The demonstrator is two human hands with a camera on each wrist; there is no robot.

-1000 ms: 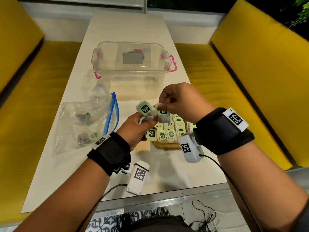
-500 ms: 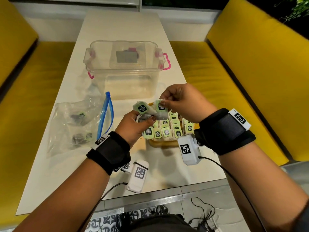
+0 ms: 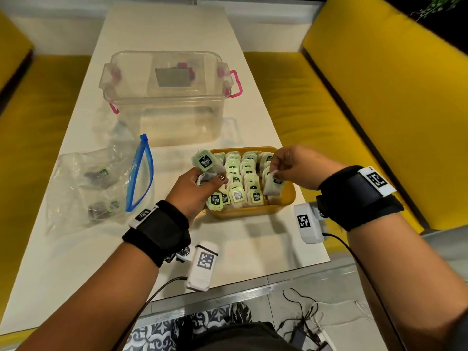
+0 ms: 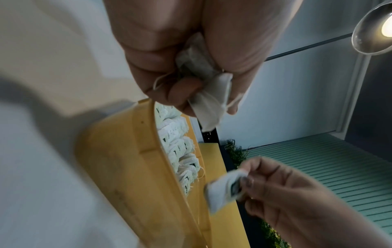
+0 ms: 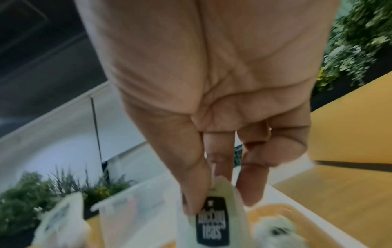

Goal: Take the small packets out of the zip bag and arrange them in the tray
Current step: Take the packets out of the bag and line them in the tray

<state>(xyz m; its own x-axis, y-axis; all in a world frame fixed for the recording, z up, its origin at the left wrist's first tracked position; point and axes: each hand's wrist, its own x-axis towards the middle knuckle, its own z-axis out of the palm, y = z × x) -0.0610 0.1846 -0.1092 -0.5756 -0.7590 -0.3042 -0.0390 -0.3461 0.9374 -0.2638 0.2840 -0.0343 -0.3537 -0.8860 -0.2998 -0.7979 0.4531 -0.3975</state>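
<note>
Right hand (image 3: 298, 168) pinches a packet (image 3: 273, 184) by its top, hanging long-axis down over the tray's (image 3: 288, 198) right row; left hand (image 3: 197, 188) grips, seemingly, several spare packets (image 3: 206, 162) alongside.

Both forearms reaching forward, black straps around the wrists. Left hand (image 3: 196, 190) raised with the back toward the head camera, fingers (image 4: 184, 94) curled into a closed grip around a small bunch of packets (image 3: 208, 165). Right hand (image 3: 300, 167) held palm down, well apart from the left, thumb and forefinger pinching the top of a single packet (image 3: 273, 186) hanging beneath them, other fingers loosely bent.
</note>
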